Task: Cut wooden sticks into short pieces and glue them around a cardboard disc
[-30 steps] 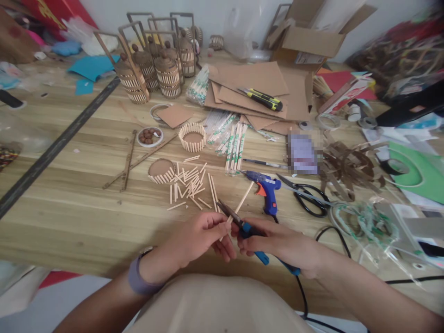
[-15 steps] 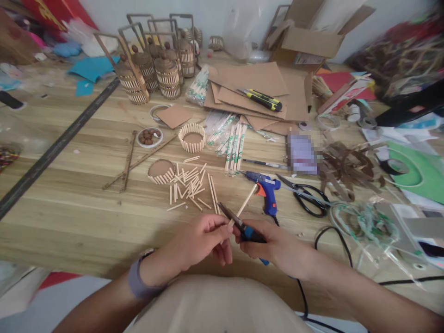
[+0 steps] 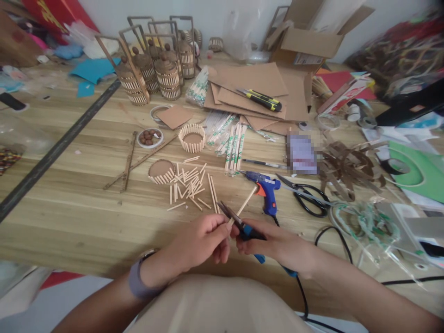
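Observation:
Between the fingertips of my left hand (image 3: 211, 236) is the lower end of a thin wooden stick (image 3: 247, 201), which slants up to the right. My right hand (image 3: 268, 240) grips blue-and-black handled pliers (image 3: 247, 230), whose dark jaws lie across the stick near my left fingertips. Just beyond my hands lies a scatter of short cut sticks (image 3: 192, 182), with two longer sticks (image 3: 213, 192) beside it. A cardboard disc partly edged with sticks (image 3: 161, 171) and a fuller stick-walled cup (image 3: 192, 138) stand behind.
A blue glue gun (image 3: 268, 187) and black scissors (image 3: 314, 201) lie to the right. Cardboard sheets (image 3: 253, 76) with a yellow-black cutter (image 3: 262, 100) are at the back, near several lantern-like stick models (image 3: 168, 78). A long dark ruler (image 3: 62, 143) crosses the left side.
The plier handles have spread further apart below my right hand, and the jaws have opened a little. My left hand and the stick have hardly moved.

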{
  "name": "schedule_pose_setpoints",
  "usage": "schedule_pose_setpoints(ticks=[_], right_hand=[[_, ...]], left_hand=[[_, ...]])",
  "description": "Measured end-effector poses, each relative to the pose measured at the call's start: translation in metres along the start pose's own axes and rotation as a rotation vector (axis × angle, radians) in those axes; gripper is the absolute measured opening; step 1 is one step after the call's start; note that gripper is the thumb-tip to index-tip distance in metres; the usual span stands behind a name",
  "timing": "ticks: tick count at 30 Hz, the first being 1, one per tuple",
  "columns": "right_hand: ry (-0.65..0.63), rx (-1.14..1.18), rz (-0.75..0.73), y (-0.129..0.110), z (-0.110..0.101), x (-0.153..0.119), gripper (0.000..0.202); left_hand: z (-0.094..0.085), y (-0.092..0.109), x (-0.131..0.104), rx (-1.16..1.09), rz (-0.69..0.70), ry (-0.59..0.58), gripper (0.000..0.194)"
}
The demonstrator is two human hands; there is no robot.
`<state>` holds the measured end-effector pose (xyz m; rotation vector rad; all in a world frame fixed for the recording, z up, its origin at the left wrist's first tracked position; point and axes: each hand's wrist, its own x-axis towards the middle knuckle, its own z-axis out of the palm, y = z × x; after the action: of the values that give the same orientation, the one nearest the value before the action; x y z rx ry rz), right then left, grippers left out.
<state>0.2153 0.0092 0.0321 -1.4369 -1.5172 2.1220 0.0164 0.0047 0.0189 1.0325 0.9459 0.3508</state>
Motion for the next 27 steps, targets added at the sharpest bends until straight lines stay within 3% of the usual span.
schedule_pose_setpoints(ticks=[7,17,23,25,27], right_hand=[[0.013,-0.022,0.038,0.002,0.002,0.001,0.019],[0.047,-0.222,-0.09,0.003,0.004,0.008,0.006],[0.074,-0.265,-0.124,0.002,-0.004,0.001,0.019],[0.14,-0.351,-0.106,0.006,-0.008,-0.005,0.02],[0.354,-0.51,-0.196,0.009,-0.01,-0.008,0.017]], left_hand=[[0.003,0.006,-0.003,-0.009,-0.023,0.02,0.032],[0.005,0.01,-0.003,0.024,-0.015,0.076,0.033],[-0.012,0.009,-0.007,0.092,0.08,0.129,0.035],[-0.02,0.011,-0.009,0.158,0.109,0.219,0.035],[-0.025,0.011,-0.009,0.277,0.093,0.286,0.034]])
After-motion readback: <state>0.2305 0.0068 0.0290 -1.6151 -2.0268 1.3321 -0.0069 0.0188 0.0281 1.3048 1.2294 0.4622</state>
